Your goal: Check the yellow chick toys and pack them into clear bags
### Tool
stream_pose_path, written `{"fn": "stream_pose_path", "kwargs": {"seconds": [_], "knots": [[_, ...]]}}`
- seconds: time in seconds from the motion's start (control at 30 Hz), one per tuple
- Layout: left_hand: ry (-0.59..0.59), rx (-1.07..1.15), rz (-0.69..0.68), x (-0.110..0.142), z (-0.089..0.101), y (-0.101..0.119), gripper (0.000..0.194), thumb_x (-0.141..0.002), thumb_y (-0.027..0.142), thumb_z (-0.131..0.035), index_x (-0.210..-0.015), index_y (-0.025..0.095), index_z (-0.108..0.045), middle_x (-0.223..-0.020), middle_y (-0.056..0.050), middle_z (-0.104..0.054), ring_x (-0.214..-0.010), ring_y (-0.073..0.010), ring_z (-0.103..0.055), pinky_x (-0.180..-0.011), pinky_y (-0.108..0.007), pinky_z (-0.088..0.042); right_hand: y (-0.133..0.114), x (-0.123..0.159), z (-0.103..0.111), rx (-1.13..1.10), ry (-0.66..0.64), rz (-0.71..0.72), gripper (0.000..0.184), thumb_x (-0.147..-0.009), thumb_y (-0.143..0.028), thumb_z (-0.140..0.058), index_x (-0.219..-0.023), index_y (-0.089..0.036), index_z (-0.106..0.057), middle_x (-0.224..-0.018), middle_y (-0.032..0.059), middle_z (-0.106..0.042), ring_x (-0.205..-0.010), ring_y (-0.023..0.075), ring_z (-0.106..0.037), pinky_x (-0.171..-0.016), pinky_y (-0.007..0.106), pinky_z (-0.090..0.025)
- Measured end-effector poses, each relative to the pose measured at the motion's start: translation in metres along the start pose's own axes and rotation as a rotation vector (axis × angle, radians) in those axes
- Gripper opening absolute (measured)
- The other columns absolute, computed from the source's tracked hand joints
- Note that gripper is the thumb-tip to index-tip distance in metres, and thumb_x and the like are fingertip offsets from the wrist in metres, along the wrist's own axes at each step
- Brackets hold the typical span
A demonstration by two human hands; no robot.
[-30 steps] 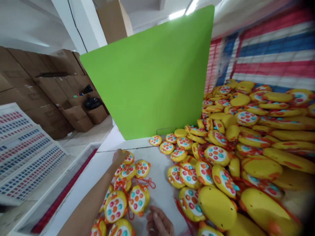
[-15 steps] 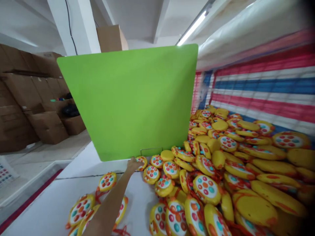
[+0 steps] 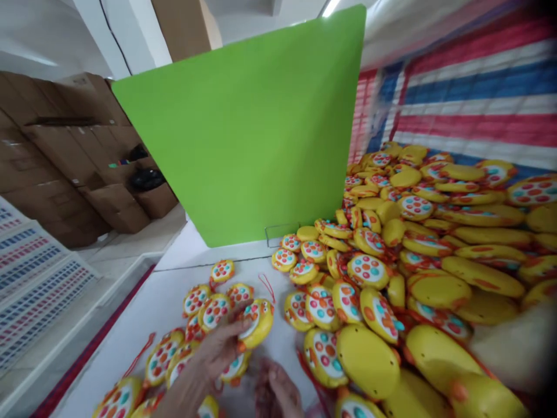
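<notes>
My left hand (image 3: 224, 345) is closed round the edge of a yellow duck-shaped toy (image 3: 263, 322), which has a white face with coloured buttons and a red cord loop. The toy is held tilted above the white surface (image 3: 278, 307). Low in the view, my right hand (image 3: 281, 389) is slightly blurred, its fingers loosely bent and apart, with nothing seen in them. It is just below the held toy and not touching it. Several more duck toys (image 3: 215, 310) lie around and under my left hand, some partly hidden by it.
A large heap of the same toys (image 3: 439, 287) fills the right side, against a striped sheet (image 3: 478, 125). Behind the surface stands a green board (image 3: 252, 139) on a wire stand (image 3: 272, 235). White plastic crates (image 3: 39, 273) and cardboard boxes (image 3: 52, 203) are at the left.
My left hand has come back from the board's foot toward me with a duck toy in it. My right hand has entered at the bottom. The view has tipped downward.
</notes>
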State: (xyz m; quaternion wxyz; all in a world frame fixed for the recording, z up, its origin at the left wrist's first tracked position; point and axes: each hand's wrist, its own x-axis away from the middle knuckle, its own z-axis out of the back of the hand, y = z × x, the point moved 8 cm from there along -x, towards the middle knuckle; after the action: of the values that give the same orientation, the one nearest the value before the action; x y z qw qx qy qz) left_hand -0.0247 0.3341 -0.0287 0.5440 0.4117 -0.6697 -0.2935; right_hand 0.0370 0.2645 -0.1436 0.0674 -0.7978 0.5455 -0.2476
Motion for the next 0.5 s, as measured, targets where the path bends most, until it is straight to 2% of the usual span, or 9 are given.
{"fn": "stream_pose_path", "kwargs": {"seconds": [0.03,0.1,0.27,0.4,0.5], "knots": [[-0.001,0.072,0.008,0.013,0.002,-0.008,0.057,-0.052,0.014,-0.079,-0.105,0.019,-0.057,-0.096,-0.005,-0.066,-0.088,-0.0213,-0.064,-0.075,-0.028,-0.052,-0.004,0.003,-0.003,-0.027,0.014,0.01,0.046,-0.058,-0.052,-0.076,-0.087,-0.017,-0.066,-0.065,0.0005,-0.063,-0.051,0.0105,-0.055,-0.043,0.019,-0.039],[0.029,0.117,-0.015,0.032,0.008,-0.02,0.064,-0.052,0.013,-0.079,-0.111,0.02,-0.054,-0.099,-0.007,-0.066,-0.09,-0.0228,-0.064,-0.075,-0.027,-0.052,-0.014,0.011,-0.011,-0.051,0.01,0.049,0.045,-0.059,-0.049,-0.076,-0.089,-0.017,-0.067,-0.068,0.0008,-0.063,-0.054,0.0102,-0.054,-0.044,0.018,-0.038],[0.19,0.001,-0.266,0.058,0.02,-0.03,0.078,-0.057,0.017,-0.077,-0.126,0.025,-0.042,-0.109,-0.007,-0.062,-0.099,-0.0239,-0.06,-0.078,-0.027,-0.05,-0.028,0.028,-0.029,0.033,-0.034,0.141,0.039,-0.07,-0.046,-0.069,-0.096,-0.018,-0.066,-0.075,0.0021,-0.063,-0.06,0.011,-0.053,-0.048,0.018,-0.039],[0.342,-0.178,-0.393,0.076,0.024,-0.034,0.079,-0.056,0.022,-0.079,-0.125,0.024,-0.041,-0.113,-0.007,-0.06,-0.102,-0.0242,-0.058,-0.08,-0.026,-0.049,-0.03,0.031,-0.031,0.202,-0.062,0.188,0.035,-0.073,-0.042,-0.067,-0.099,-0.018,-0.065,-0.087,0.0044,-0.066,-0.067,0.0128,-0.055,-0.051,0.019,-0.041],[0.334,-0.198,-0.403,0.084,0.023,-0.03,0.072,-0.061,0.029,-0.077,-0.124,0.024,-0.042,-0.115,-0.007,-0.059,-0.103,-0.0238,-0.057,-0.082,-0.027,-0.049,-0.03,0.029,-0.032,0.238,-0.096,0.195,0.034,-0.075,-0.041,-0.064,-0.101,-0.018,-0.065,-0.088,0.005,-0.067,-0.068,0.0131,-0.055,-0.052,0.02,-0.042]]}}
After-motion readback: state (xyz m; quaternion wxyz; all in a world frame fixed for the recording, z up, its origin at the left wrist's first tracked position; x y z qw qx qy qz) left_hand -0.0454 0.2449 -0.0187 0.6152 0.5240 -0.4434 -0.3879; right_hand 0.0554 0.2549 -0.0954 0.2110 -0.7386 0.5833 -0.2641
